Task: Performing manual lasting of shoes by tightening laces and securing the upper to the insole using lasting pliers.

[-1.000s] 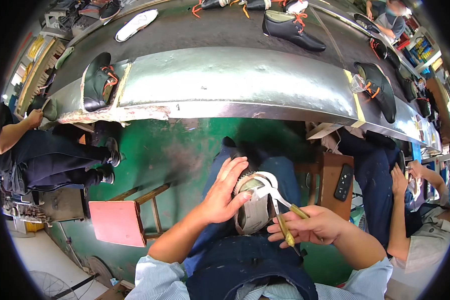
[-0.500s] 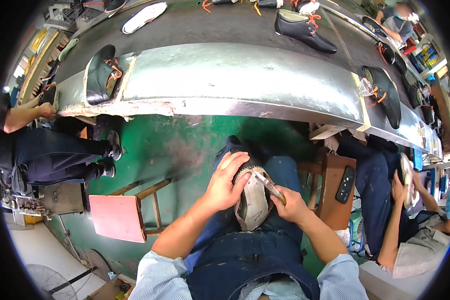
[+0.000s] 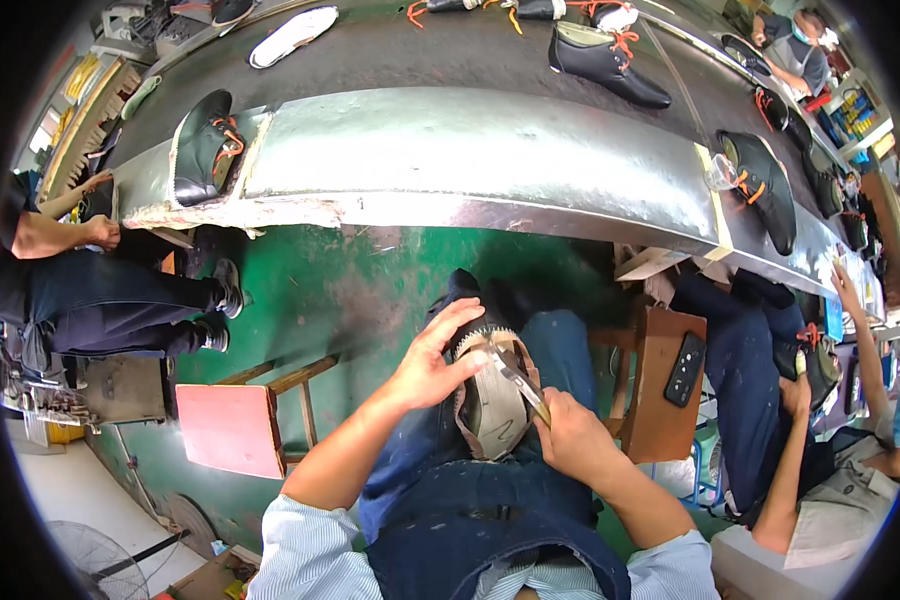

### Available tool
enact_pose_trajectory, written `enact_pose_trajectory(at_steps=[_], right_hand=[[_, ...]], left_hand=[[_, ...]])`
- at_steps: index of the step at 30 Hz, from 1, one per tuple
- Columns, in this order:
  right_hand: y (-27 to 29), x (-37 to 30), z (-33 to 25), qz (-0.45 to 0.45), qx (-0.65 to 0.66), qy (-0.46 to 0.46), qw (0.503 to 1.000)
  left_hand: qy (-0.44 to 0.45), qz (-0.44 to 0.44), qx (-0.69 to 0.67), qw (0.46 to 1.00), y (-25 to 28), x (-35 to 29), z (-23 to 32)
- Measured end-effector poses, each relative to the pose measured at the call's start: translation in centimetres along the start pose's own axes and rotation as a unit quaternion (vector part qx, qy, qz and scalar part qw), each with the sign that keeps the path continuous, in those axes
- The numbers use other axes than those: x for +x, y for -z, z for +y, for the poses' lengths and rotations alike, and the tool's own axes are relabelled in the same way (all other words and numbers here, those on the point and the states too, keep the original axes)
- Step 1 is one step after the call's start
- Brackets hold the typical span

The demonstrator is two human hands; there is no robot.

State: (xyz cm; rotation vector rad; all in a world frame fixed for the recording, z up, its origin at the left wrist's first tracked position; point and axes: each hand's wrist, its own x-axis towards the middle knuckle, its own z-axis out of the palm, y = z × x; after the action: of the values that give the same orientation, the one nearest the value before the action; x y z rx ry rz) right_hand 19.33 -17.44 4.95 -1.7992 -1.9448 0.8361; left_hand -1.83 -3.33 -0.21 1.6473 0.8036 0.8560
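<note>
A dark shoe upper on its last (image 3: 493, 405) rests sole up on my lap, its pale insole showing and a jagged edge round the toe. My left hand (image 3: 432, 358) grips its left side near the toe, thumb laid over the edge. In my right hand (image 3: 575, 437) are metal pincers (image 3: 522, 382), held by the handle. Their head lies over the toe end of the insole, close to my left thumb. Exactly what the jaws touch is too small to tell.
Ahead stands a bench with a metal edge (image 3: 410, 150), bearing black shoes (image 3: 610, 65) with orange laces and a white sole (image 3: 293, 37). A pink stool (image 3: 228, 428) is at my left. At my right, a brown stool (image 3: 658, 375) carries a black remote (image 3: 684, 368). Co-workers sit on both sides.
The pincers' head has moved left and further over the insole, and my right hand is slightly lower. My left thumb has shifted a little left. The right-hand co-worker has raised an arm toward the bench.
</note>
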Motion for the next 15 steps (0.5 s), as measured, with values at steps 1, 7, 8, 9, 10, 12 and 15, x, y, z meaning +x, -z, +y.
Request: enact_pose_trajectory(at_steps=[1, 7, 8, 9, 10, 12, 15], right_hand=[[0.6, 0.0, -0.7, -0.031, -0.028, -0.045, 0.998], [4.3, 1.7, -0.6, -0.173, 0.181, -0.103, 0.963], [4.7, 1.7, -1.3, -0.134, 0.177, -0.081, 0.972], [4.8, 1.5, -1.8, -0.092, 0.174, -0.062, 0.979], [4.1, 1.7, -1.8, -0.090, 0.167, -0.057, 0.980], [2.9, 1.8, -0.6, -0.112, 0.162, -0.067, 0.978], [4.3, 1.5, -0.1, -0.168, 0.243, -0.103, 0.950]], left_hand=[[0.023, 0.018, 0.001, 1.000, -0.5, -0.1, 0.3], [0.036, 0.096, -0.044, 0.994, -1.7, 0.5, -1.0], [0.037, 0.089, -0.036, 0.995, -1.5, 0.7, -0.9], [0.036, 0.077, -0.030, 0.996, -1.4, 0.9, -0.8], [0.032, 0.084, -0.061, 0.994, -1.4, 1.0, -1.5], [0.046, 0.079, -0.072, 0.993, -0.7, 0.6, -1.4], [0.088, 0.076, -0.126, 0.985, -0.3, 0.4, -0.7]])
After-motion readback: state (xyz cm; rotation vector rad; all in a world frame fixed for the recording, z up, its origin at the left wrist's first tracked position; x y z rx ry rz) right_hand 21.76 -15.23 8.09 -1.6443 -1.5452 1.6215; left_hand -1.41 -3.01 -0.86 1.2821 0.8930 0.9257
